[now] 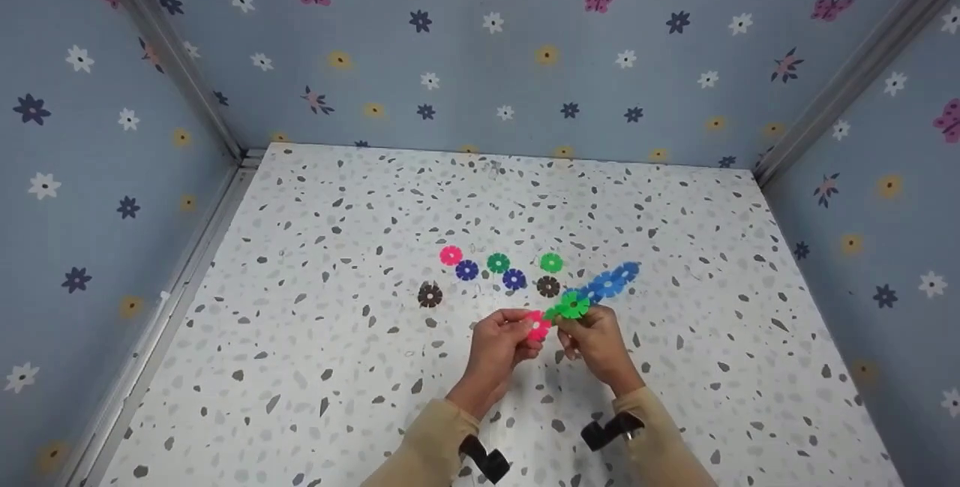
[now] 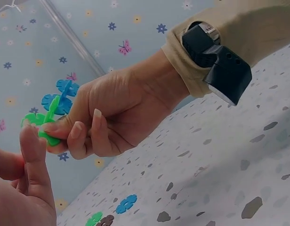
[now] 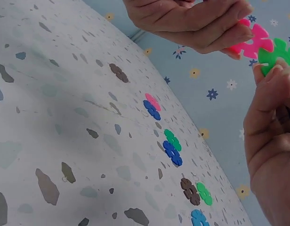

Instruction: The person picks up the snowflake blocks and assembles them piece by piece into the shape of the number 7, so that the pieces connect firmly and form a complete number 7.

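Observation:
Between the left thumb and fingers, my left hand (image 1: pixel 495 352) pinches a pink notched disc (image 1: pixel 537 326). My right hand (image 1: pixel 600 344) pinches a green notched disc (image 3: pixel 277 56) whose edge meets the pink one. Another green disc (image 1: pixel 574 305) is joined to it at an angle, and a row of blue discs (image 1: pixel 609 284) runs from there to the upper right. In the left wrist view, the blue discs (image 2: pixel 58 103) stick up beyond the right hand's knuckles, partly hidden by it. Both hands are close together, raised above the table.
Loose notched discs lie on the speckled table (image 1: pixel 337 382) beyond the hands: a pink one (image 1: pixel 451 255), dark blue ones (image 1: pixel 466 270), green ones (image 1: pixel 551 262), brown ones (image 1: pixel 430 294) and a light blue one (image 3: pixel 199 218). Flower-patterned panels (image 1: pixel 480 44) enclose the table's back and sides.

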`<move>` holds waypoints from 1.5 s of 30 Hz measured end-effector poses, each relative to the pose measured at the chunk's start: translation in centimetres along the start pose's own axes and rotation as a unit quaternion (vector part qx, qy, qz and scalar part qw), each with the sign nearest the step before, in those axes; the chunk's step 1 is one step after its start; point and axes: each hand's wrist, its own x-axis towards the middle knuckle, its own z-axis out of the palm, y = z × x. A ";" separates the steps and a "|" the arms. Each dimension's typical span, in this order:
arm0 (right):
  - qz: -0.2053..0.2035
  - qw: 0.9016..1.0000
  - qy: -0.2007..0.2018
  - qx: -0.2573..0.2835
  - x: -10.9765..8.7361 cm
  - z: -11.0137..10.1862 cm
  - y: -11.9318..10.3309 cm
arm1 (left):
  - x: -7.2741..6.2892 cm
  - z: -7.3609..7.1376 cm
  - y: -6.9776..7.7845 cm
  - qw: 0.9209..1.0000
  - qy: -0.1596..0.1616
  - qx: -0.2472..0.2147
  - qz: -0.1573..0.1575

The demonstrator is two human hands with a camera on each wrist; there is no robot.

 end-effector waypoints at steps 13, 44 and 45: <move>-0.028 0.999 0.023 -0.032 -0.4 0.4 -0.6 | -0.6 1.3 -0.6 0.999 0.043 -0.015 0.021; 0.032 0.999 -0.024 -0.005 -0.6 0.2 -0.7 | -0.6 0.0 -0.6 0.997 -0.043 0.019 0.065; 0.033 0.999 -0.024 -0.004 -0.6 0.3 -0.7 | -0.6 0.0 -0.6 0.997 -0.044 0.017 0.064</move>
